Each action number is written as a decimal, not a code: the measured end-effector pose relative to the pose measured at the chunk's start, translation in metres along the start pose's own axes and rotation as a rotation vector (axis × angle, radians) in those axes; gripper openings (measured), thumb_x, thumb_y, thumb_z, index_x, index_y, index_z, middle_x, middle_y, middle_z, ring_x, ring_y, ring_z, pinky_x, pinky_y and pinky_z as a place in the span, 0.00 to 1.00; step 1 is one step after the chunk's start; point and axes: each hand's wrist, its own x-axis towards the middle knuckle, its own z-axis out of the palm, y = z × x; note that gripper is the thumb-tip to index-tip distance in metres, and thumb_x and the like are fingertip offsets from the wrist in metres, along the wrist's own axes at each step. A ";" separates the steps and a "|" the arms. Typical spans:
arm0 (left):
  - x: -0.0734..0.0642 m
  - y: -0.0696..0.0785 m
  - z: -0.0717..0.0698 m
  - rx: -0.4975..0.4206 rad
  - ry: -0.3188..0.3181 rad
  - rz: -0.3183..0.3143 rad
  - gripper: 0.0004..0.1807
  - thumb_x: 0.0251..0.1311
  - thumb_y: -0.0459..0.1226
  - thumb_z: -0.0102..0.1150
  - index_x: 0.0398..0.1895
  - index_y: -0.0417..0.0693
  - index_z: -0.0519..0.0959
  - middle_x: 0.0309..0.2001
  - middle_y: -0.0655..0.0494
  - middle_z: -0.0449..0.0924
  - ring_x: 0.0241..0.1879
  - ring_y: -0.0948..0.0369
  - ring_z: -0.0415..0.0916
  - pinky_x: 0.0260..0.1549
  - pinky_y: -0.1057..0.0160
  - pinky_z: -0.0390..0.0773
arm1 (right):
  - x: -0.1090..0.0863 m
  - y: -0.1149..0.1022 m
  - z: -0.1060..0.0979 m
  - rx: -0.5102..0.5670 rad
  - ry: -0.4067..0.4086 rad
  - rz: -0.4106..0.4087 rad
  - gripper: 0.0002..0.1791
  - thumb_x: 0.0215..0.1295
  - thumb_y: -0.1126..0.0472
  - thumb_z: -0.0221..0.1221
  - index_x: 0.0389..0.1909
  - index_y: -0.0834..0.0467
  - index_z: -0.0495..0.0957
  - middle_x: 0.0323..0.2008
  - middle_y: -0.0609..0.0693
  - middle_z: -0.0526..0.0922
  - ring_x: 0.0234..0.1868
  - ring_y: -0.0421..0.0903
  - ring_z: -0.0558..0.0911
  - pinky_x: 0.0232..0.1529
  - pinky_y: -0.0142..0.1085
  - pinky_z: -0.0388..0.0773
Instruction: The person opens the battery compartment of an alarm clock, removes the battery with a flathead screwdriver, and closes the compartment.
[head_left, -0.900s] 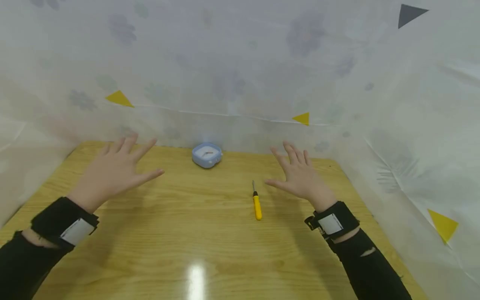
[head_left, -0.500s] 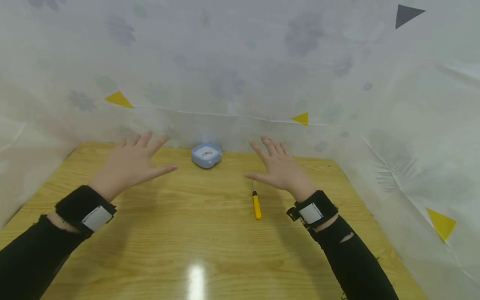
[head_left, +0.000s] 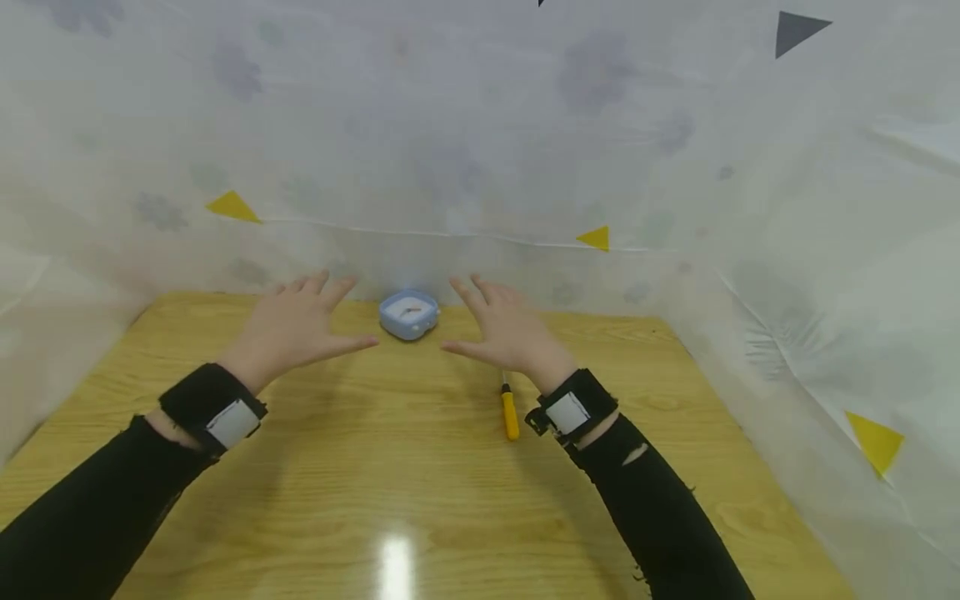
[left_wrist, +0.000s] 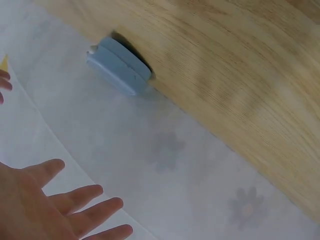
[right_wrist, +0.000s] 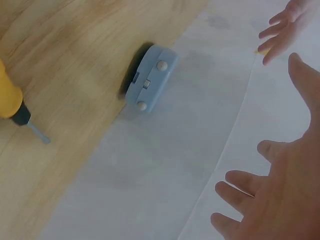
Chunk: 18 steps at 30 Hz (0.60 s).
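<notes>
A light blue alarm clock (head_left: 408,315) with a white dial lies face up near the table's back edge. To its left hovers my left hand (head_left: 288,329), fingers spread and thumb pointing toward it. My right hand (head_left: 510,329) hangs on the other side, also spread, its thumb a short way from the clock. Both hands are empty. Two round feet and a small catch show on the clock's side (right_wrist: 151,79) in the right wrist view. A screwdriver (head_left: 511,415) with a yellow handle lies under my right wrist, its tip partly hidden by that hand.
The wooden table (head_left: 390,483) runs back to a pale flowered sheet (head_left: 450,125) that hangs behind and on both sides. Yellow triangles (head_left: 234,207) and a dark grey one (head_left: 801,33) are stuck on the sheet. Black bands sit on both wrists.
Both hands have moved inward toward the clock, the left one rightward and the right one leftward, passing over the screwdriver. The clock and screwdriver have stayed in place on the table.
</notes>
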 end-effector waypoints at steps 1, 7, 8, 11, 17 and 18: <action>0.002 0.001 0.000 0.000 0.000 -0.002 0.61 0.60 0.77 0.55 0.85 0.47 0.58 0.79 0.25 0.59 0.75 0.27 0.61 0.72 0.23 0.63 | 0.003 -0.002 0.001 0.003 0.005 -0.004 0.56 0.70 0.26 0.58 0.88 0.47 0.44 0.85 0.64 0.53 0.83 0.65 0.60 0.85 0.61 0.55; 0.012 0.003 0.003 -0.004 -0.003 -0.004 0.62 0.58 0.75 0.61 0.84 0.44 0.59 0.78 0.26 0.60 0.75 0.27 0.62 0.72 0.24 0.65 | 0.017 -0.008 0.008 0.015 0.004 -0.002 0.55 0.72 0.27 0.57 0.88 0.48 0.44 0.84 0.62 0.56 0.83 0.63 0.60 0.85 0.58 0.56; 0.013 0.003 0.004 -0.004 -0.006 -0.002 0.62 0.58 0.74 0.61 0.84 0.44 0.59 0.78 0.26 0.61 0.75 0.27 0.62 0.72 0.25 0.66 | 0.019 -0.008 0.009 0.018 0.002 0.003 0.55 0.72 0.27 0.57 0.88 0.47 0.44 0.84 0.61 0.56 0.84 0.62 0.60 0.86 0.58 0.56; 0.017 0.004 0.006 0.000 -0.010 0.003 0.63 0.57 0.74 0.63 0.84 0.44 0.57 0.78 0.25 0.62 0.74 0.27 0.63 0.71 0.25 0.67 | 0.025 -0.007 0.014 0.019 0.002 0.018 0.54 0.72 0.28 0.57 0.88 0.48 0.46 0.84 0.60 0.58 0.83 0.61 0.61 0.86 0.56 0.56; 0.026 0.008 0.013 -0.022 -0.021 0.007 0.66 0.54 0.73 0.67 0.85 0.42 0.55 0.76 0.25 0.64 0.70 0.27 0.69 0.65 0.28 0.76 | 0.038 -0.008 0.029 0.022 0.023 0.013 0.53 0.72 0.30 0.59 0.86 0.54 0.52 0.81 0.60 0.65 0.81 0.60 0.66 0.84 0.56 0.60; 0.027 0.009 0.014 -0.028 -0.022 0.009 0.66 0.54 0.73 0.67 0.85 0.42 0.55 0.76 0.25 0.65 0.69 0.28 0.71 0.63 0.29 0.78 | 0.040 -0.009 0.031 0.026 0.024 0.011 0.53 0.72 0.31 0.60 0.86 0.55 0.52 0.80 0.60 0.66 0.81 0.60 0.66 0.84 0.56 0.61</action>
